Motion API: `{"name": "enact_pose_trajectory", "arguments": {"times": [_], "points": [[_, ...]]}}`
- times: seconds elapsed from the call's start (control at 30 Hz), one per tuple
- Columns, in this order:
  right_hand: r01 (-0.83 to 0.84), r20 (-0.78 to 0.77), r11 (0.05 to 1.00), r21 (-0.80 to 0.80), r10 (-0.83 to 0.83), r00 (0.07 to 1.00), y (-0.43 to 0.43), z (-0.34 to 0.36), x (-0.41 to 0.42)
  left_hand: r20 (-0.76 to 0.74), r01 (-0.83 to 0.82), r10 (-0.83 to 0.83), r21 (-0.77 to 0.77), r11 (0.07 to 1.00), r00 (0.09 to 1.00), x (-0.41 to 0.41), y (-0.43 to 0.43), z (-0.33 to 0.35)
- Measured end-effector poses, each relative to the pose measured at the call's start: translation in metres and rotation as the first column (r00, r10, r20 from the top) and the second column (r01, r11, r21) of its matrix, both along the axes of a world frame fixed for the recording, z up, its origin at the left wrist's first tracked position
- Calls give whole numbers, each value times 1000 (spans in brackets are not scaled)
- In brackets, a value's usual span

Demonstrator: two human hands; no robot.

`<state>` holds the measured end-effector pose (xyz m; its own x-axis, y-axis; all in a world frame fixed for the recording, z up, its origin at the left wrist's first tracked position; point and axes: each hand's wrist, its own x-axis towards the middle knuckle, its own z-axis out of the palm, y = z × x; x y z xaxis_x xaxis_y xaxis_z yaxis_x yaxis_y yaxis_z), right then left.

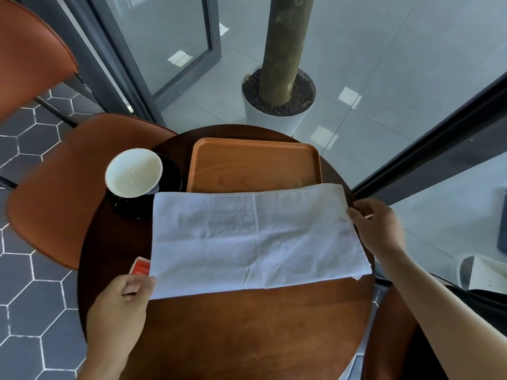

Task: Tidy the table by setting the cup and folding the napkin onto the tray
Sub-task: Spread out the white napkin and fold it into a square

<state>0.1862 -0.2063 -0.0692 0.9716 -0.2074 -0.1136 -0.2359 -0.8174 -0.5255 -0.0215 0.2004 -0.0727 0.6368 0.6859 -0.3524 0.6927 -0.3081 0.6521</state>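
A white cloth napkin (255,239) lies folded once into a wide rectangle on the round dark wooden table (233,330). Its far edge overlaps the near rim of an orange-brown tray (255,163), which holds nothing else. My left hand (123,300) pinches the napkin's near left corner. My right hand (375,226) grips the napkin's far right edge. A white cup (133,172) stands on a black saucer (170,171) to the left of the tray, apart from both hands.
A small red and white packet (141,267) peeks out beside the napkin's left edge. An orange chair (76,187) stands at the table's left. Beyond the table are a white pot with a tree trunk (278,105) and glass walls.
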Motion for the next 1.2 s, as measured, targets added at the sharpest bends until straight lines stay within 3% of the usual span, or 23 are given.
{"name": "enact_pose_trajectory", "arguments": {"times": [0.13,0.4,0.5,0.67,0.77,0.97,1.2], "points": [[-58,-42,998,-27,57,998,-9,12,-45,-77,22,-22,10,1000,997,0,2,0],[-43,-15,991,-131,41,999,-8,4,-89,-140,-50,35,-101,994,990,3,7,0],[22,10,988,-150,-21,1000,-7,3,-89,-172,-8,-8,-92,996,985,1,2,4],[27,-123,986,-165,-48,991,-10,2,-87,-176,58,-63,-29,998,982,-2,-2,5],[18,-213,994,-109,-41,976,-13,5,-85,-125,-28,9,-147,989,992,-5,1,0],[95,-163,995,13,-91,982,-17,20,-85,7,-215,233,-357,909,972,-10,-4,1],[186,-138,959,213,-159,978,-17,32,-84,52,-254,313,-467,847,948,-16,-5,9]]}}
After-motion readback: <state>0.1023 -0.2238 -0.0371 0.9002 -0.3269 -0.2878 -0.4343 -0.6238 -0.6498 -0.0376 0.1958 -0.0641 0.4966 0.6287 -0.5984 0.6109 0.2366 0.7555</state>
